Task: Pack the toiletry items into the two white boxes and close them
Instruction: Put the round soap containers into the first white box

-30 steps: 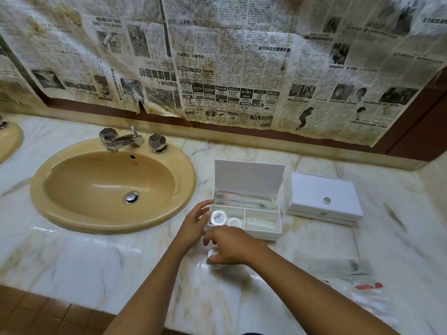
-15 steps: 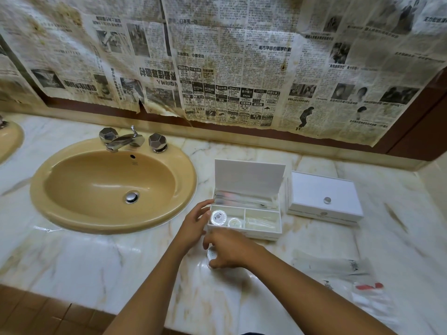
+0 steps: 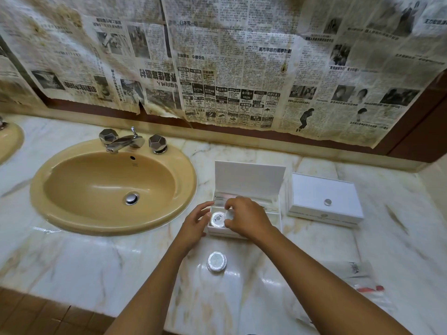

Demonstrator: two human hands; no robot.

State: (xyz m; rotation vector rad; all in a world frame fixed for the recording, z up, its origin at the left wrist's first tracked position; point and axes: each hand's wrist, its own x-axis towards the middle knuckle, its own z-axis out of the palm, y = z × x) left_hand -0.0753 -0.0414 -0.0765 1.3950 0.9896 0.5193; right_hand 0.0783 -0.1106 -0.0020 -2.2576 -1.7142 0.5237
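My right hand (image 3: 246, 220) has moved up from the counter to the open box (image 3: 249, 180); its fingers are curled over the left front compartment and pinch a small round container (image 3: 228, 214), mostly hidden under them; beside it a second round container (image 3: 217, 219) lies in the same compartment; my left hand (image 3: 193, 224) is relaxed with straight fingers against the box's left wall; a third round container (image 3: 217, 261), uncovered now, stands on the marble counter (image 3: 72, 262); the closed box (image 3: 323, 198) stands to the right; the clear packets (image 3: 362, 281) at the right are blurred.
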